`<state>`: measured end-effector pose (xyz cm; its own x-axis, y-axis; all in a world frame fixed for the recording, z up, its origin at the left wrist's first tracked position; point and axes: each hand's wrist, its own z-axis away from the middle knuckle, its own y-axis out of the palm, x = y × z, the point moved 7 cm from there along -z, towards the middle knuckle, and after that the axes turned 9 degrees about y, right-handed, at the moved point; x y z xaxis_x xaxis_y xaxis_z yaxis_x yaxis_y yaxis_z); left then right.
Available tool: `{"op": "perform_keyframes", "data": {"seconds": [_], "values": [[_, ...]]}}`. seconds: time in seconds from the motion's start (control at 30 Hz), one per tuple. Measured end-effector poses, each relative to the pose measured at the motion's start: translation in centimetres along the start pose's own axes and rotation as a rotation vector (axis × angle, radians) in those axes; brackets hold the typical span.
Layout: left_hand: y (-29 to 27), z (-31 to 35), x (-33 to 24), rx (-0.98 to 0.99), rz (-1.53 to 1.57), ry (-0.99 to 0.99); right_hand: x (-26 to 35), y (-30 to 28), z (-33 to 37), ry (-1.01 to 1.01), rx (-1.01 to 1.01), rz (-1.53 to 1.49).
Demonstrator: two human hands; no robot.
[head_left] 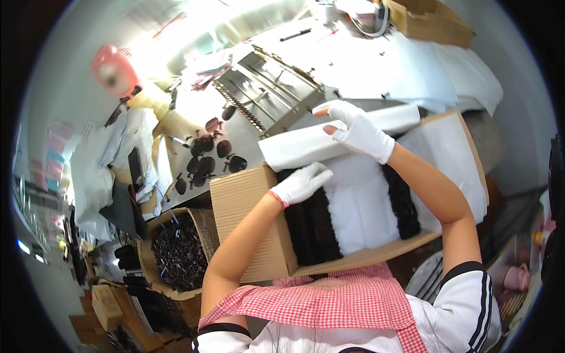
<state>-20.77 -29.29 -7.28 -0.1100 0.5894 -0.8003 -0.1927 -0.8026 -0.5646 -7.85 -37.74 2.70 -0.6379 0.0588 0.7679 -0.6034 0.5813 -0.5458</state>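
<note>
Two black rows [309, 229]: in cardboard carton [250, 220], left and right of white lining [362, 200].
Left hand [301, 185]: gloved, loosely curled at left row's far end; grip unclear.
Right hand [359, 134]: gloved, spread, seemingly empty, beside far white sheet [306, 147].
Carton progress: rows apparently laid in; top uncovered, seemingly unfinished.

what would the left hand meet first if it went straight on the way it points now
Probably the white sheeting in the cardboard box; depth is unclear, so the left hand might pass above it toward the right hand.
</note>
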Motion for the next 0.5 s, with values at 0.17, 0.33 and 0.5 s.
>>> {"op": "perform_keyframes", "data": {"seconds": [0.17,0.33,0.5], "values": [[-0.3,3.0,-0.9,-0.081,0.071,0.005,-2.7,4.8,-9.4,0.017,0.084,0.206],[2.0,1.8,-2.4,-0.298,-0.365,0.096,-5.3,10.2,-15.1,0.124,0.273,0.583],[4.9,-2.4,0.3,-0.400,-0.723,-0.136,-4.5,10.0,-16.7,0.082,0.111,0.457]]}}
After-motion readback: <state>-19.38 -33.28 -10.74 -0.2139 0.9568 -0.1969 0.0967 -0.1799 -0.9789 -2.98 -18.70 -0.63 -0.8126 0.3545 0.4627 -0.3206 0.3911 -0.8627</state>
